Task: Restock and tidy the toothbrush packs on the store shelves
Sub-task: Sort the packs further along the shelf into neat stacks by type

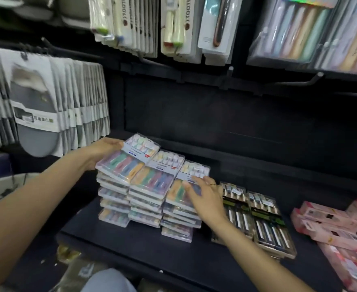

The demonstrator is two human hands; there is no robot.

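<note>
Your hands are on three stacks of pastel toothbrush packs on the black shelf (143, 245).

From the head camera: your left hand (101, 151) grips the far left edge of the top pack (127, 160) on the left stack (114, 199), holding it tilted. Your right hand (205, 199), fingers straight and relaxed, rests on top of the right stack (181, 220), with the middle stack (148, 207) between. Just right of that stack lie dark toothbrush packs (264, 224), then pink boxes (329, 228). White hanging packs (131, 24) hang above.
</note>
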